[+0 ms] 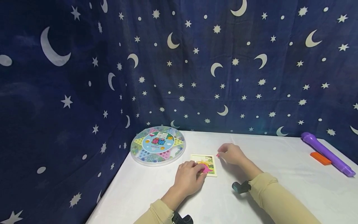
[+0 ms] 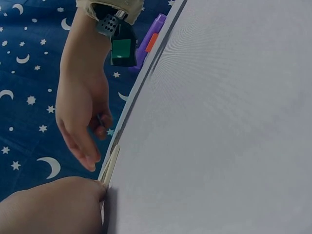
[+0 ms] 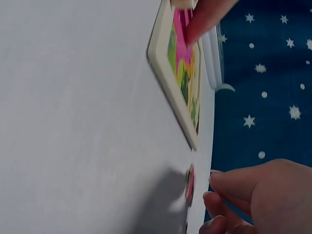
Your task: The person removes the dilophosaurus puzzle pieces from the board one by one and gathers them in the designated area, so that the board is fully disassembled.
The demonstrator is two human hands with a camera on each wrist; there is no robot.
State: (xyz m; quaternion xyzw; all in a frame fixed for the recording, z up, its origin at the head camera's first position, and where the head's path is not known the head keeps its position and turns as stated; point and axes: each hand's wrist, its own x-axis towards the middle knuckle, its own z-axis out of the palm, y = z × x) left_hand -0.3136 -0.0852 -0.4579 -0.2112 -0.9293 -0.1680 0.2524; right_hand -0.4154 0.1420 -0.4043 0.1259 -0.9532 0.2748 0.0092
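A small picture puzzle board (image 1: 214,168) with a cream frame lies flat on the table, a bright pink shape (image 1: 207,170) in its scene. My left hand (image 1: 188,177) holds it from the left, fingers across the board, thumb at its near edge. In the right wrist view a fingertip (image 3: 200,27) rests on the pink shape. Just right of the board is my right hand (image 1: 231,153), fingers bent loosely above the table. Close by its fingertips lies a small pink puzzle piece (image 3: 190,185), with a gap showing between them in the right wrist view.
A round clear-lidded board game case (image 1: 158,161) sits at the table's back left. Toward the right lie a purple stick-shaped thing (image 1: 325,152) and an orange block (image 1: 320,158). A dark blue moon-and-star cloth (image 1: 195,68) hangs behind and to the left.
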